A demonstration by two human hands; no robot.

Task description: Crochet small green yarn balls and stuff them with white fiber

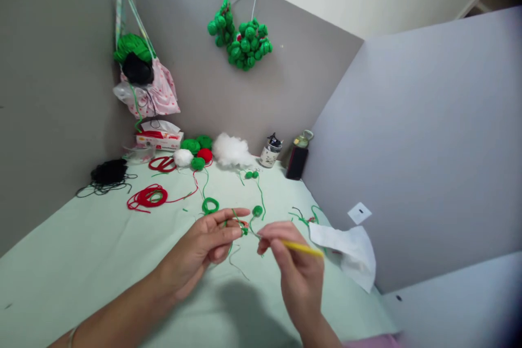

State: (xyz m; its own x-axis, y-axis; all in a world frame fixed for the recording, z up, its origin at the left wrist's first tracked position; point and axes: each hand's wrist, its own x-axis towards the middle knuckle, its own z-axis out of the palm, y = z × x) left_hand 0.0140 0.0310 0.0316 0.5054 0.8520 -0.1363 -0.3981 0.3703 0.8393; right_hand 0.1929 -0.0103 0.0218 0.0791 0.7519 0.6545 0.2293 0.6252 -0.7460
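Observation:
My left hand [214, 236] pinches a small piece of green crochet work [244, 230] between thumb and fingers, with green yarn running over the raised index finger. A bit of orange-red shows beside the piece. In my right hand [296, 263] is a crochet hook with a yellow handle [304, 249], its thin tip pointing left toward the green piece. Whether the tip touches the piece I cannot tell. Just beyond the hands lies a small green crocheted ball [257, 211] with a yarn tail. A coil of green yarn [210, 205] rests behind my left hand.
Red yarn [147, 196] and black yarn [109, 172] lie at the left. Along the back stand a tissue box [160, 138], yarn balls [183, 158], white stuffing [231, 150], a cup [270, 153] and a bottle [299, 155]. White paper [350, 250] lies right. Green crocheted balls [247, 46] hang on the wall.

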